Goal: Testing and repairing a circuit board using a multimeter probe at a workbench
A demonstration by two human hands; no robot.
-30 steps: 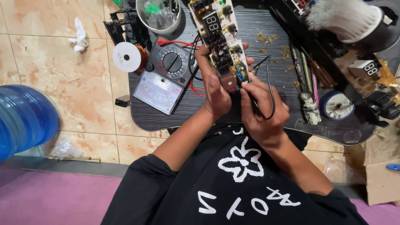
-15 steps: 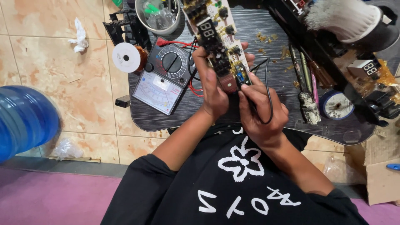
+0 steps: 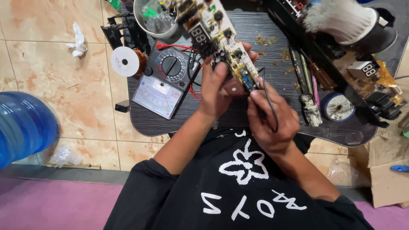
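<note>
Cardboard box [image 3: 390, 170], brown and open-flapped, sits on the floor at the right edge, beside the dark wood-grain counter [image 3: 272, 38]; a crumpled clear plastic bag [image 3: 64, 155] lies on the tiles at lower left, near a big blue water bottle [image 3: 21, 125]. On the counter, an analog multimeter [image 3: 166, 79] shows its pale rectangular dial face with fine printed scales and a black round selector knob, and a white round spool [image 3: 125, 61] stands just beside it. A round tin [image 3: 336, 106] with a pale, stained label rests at the right, near a second board bearing a small digit display [image 3: 366, 69]. Above the counter's middle the left hand [image 3: 217, 91] holds a long tan circuit board [image 3: 217, 36], fingers closed around its lower end, the board slanting up and away to the top edge. The right hand [image 3: 270, 119] meets the same lower end, its fingers pinched shut on a thin black probe [image 3: 251, 87] whose black lead [image 3: 268, 102] loops over the knuckles; the tip touches the board near a blue component.
</note>
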